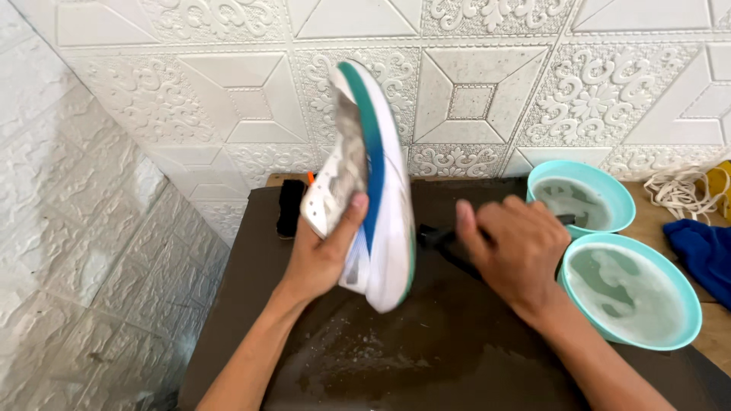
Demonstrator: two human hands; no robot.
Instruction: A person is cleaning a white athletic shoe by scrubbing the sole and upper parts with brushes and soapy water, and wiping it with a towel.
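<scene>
Shoe first: we hold it up in our left hand, fingers wrapped round its side and thumb pressed on the upper, so it stands nearly on end above the mat, toe toward the wall. It is white with a teal and blue band along the sole edge, and its upper looks grey and soiled. Our right hand is just beside it, fingers curled round a dark brush whose end pokes out toward the shoe; most of the brush is hidden in the fist, so we cannot tell its bristles from its handle

The mat is dark and wet, with suds pooled near its middle. To our right stand two teal bowls, the far bowl and the near bowl, both holding cloudy, soapy water. A blue cloth lies past them, with white laces coiled behind it. A black sponge stands at the mat's far left corner

To scrub well, we judge, we should keep the left grip firm, so the shoe does not twist under the brush, tilt the soiled side toward the right hand, and work in short strokes over the mat, so drips fall on it and not on the cloth
</scene>
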